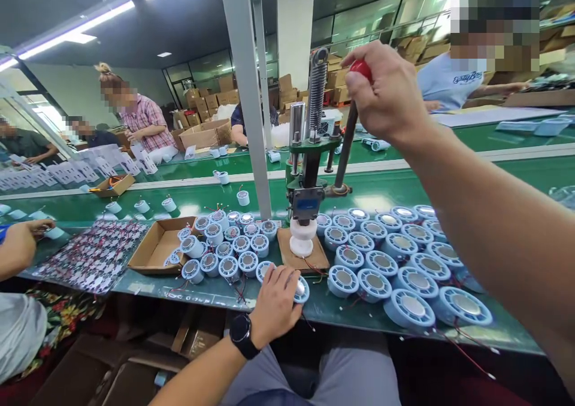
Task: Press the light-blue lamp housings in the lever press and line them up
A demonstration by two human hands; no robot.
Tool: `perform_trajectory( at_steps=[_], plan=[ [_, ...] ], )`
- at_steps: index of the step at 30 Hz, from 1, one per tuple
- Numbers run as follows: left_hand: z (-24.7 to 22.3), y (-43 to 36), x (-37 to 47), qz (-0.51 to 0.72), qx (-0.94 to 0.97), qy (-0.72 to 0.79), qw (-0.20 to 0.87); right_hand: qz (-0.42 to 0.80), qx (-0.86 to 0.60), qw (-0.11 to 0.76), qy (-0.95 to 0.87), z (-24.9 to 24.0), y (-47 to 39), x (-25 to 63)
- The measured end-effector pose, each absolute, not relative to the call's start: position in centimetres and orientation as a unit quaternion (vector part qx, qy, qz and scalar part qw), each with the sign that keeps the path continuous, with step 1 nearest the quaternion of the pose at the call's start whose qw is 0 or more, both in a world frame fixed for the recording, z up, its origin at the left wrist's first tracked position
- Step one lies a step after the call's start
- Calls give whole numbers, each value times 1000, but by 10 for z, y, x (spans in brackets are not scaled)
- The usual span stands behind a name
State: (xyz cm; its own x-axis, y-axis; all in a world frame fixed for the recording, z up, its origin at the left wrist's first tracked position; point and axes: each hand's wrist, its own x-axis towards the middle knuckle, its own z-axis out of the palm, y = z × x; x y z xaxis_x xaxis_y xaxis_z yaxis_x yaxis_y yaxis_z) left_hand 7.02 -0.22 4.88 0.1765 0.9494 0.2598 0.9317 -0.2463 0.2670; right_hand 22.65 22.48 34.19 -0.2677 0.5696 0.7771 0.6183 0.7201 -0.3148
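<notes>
My right hand [384, 91] is closed round the red knob [360, 69] on the raised lever of a hand press [309, 172]. Under the press, a white round fixture [301, 238] stands on a brown board [314, 261]. At the bench's front edge my left hand [278, 295] is wrapped over a light blue round part [302, 290] with a silver centre, which sticks out at the right of the fingers. Another such blue part [264, 270] sits just behind the left fingers.
Many blue parts [374, 283] with thin wires cover the bench right of the press; several more [229, 267] stand left, beside a cardboard tray [157, 247]. A metal post [251, 94] rises behind. A neighbour's hand [40, 227] is at far left.
</notes>
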Motion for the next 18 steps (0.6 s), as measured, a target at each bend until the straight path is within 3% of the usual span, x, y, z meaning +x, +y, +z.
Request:
perform_trajectory(
  at_steps=[3,6,9,11,14,18],
  plan=[
    [48,-4,63,177,752,635,-15,-42,-321,499,-804,300,184,248],
    [46,-8,41,185,741,643,-51,-2,-221,535,-815,202,116,257],
    [38,-12,17,209,693,683,-103,71,-238,427,-870,94,59,240],
    [31,-13,7,212,670,701,-122,83,-264,348,-896,46,42,220],
    [24,-17,6,219,669,698,-129,89,-268,255,-925,24,44,195],
    [21,-24,16,278,664,688,-93,100,-311,161,-931,37,53,180]
  ],
)
